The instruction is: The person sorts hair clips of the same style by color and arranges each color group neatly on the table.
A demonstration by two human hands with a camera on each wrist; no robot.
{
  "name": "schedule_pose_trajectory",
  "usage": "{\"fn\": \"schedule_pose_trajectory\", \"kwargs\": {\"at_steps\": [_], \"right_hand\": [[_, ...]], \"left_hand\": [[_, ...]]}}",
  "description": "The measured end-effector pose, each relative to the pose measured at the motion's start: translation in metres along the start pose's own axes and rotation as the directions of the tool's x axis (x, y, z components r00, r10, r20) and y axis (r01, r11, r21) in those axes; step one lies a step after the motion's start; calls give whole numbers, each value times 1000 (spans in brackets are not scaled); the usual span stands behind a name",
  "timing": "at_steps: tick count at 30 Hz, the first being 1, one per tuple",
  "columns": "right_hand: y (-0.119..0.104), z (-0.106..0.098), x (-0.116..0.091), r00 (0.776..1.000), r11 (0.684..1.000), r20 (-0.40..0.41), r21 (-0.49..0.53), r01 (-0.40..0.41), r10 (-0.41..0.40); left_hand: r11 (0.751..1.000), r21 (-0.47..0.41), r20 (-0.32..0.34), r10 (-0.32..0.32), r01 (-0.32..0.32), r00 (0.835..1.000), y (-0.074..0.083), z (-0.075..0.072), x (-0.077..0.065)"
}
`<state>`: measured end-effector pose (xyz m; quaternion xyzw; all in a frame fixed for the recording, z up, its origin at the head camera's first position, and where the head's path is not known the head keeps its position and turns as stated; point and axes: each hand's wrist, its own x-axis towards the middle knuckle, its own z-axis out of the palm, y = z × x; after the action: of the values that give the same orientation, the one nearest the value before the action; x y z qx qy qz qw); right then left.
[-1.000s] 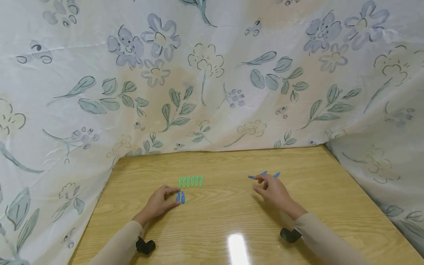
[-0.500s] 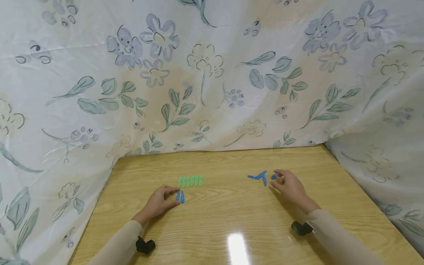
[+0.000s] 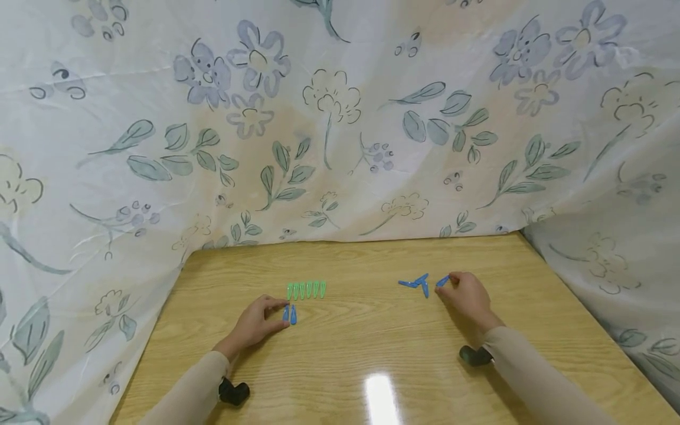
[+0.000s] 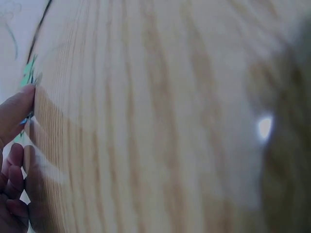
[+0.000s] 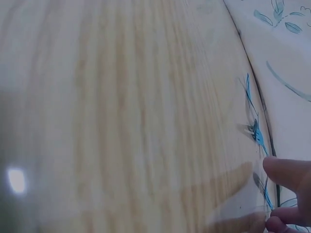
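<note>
In the head view, my left hand (image 3: 260,320) rests on the table with thumb and index finger spread at the two ends of a pair of blue hair clips (image 3: 293,314). Just beyond them, several green hair clips (image 3: 309,290) lie side by side in a row. Over to the right, my right hand (image 3: 470,300) pinches a single blue hair clip (image 3: 443,281) between thumb and index finger. Beside it lies a loose cluster of blue hair clips (image 3: 424,287). The right wrist view shows the pinched clip (image 5: 267,196) between the fingertips.
Everything lies on a wood-grain table (image 3: 350,354) with a bright light reflection near its front. A floral cloth (image 3: 340,147) hangs along the back and both sides. Dark wrist cameras (image 3: 234,392) sit below each sleeve.
My right hand moves from over the blue cluster to its right side, and thumb and index finger close on the separate blue clip there. The left hand stays in place.
</note>
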<state>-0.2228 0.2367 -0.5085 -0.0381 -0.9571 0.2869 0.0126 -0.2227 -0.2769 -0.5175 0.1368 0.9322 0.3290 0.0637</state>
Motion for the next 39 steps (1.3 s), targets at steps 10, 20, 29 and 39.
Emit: {"fn": "schedule_pose_trajectory", "kwargs": {"at_steps": [10, 20, 29, 39], "right_hand": [[-3, -2, 7, 998, 998, -11, -24, -64, 64], [-9, -8, 12, 998, 999, 51, -12, -41, 42], [-48, -7, 2, 997, 996, 35, 69, 63, -65], [-98, 25, -13, 985, 982, 65, 112, 151, -159]], "left_hand": [[1000, -7, -4, 11, -11, 1000, 1, -1, 0], [999, -17, 2, 28, -28, 1000, 0, -3, 2], [1000, -13, 12, 23, -23, 1000, -2, -3, 3], [1000, -5, 9, 27, -27, 1000, -3, -4, 4]]}}
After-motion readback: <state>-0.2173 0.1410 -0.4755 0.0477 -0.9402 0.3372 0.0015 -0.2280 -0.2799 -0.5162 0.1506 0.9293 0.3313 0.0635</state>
